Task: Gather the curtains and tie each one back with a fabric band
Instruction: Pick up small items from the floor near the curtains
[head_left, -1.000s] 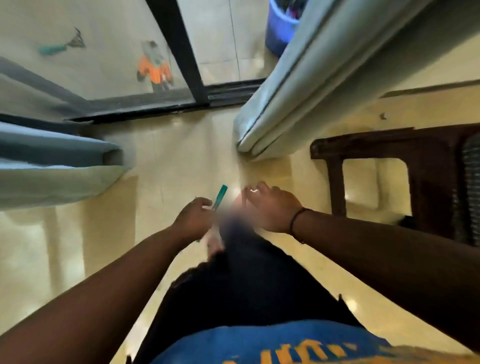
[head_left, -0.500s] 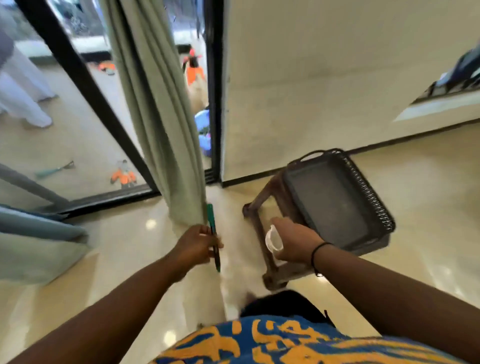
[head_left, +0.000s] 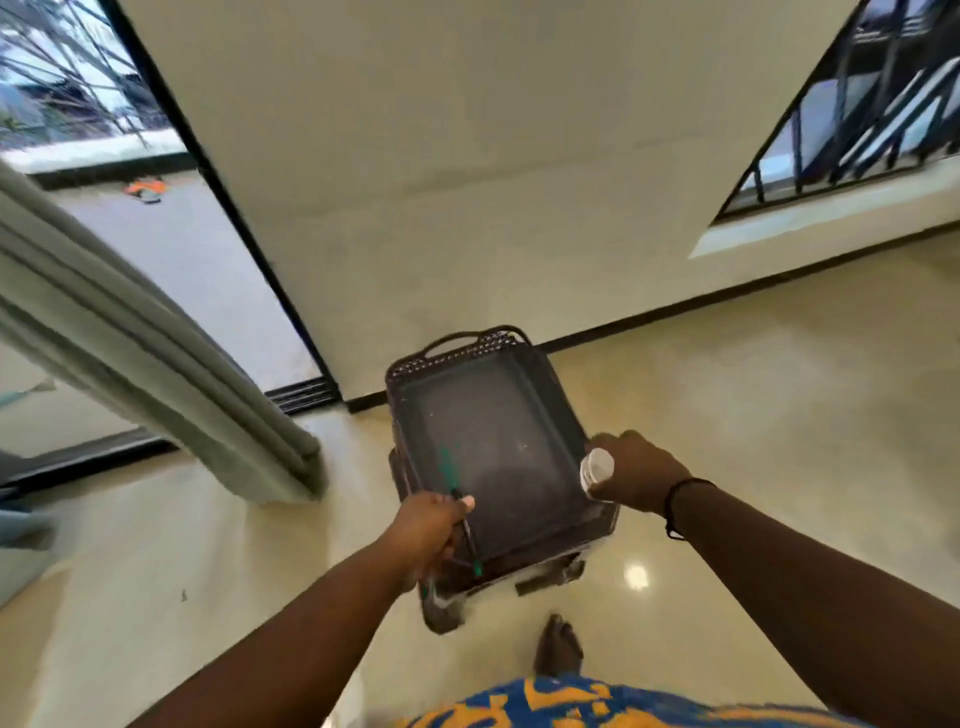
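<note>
Green pen (head_left: 457, 512) in left hand (head_left: 428, 530)

Grey-green curtain (head_left: 156, 364), dark tray (head_left: 498, 452), green pen (head_left: 449, 467)

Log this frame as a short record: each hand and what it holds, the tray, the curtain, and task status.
left hand: grips a green pen over the tray's near left corner
right hand: holds a small white roll at the tray's right rim
tray: dark, nothing in it, on a brown stool
curtain: grey-green, hanging loose at left, no band on it
task status: no tie-back visible yet
</note>
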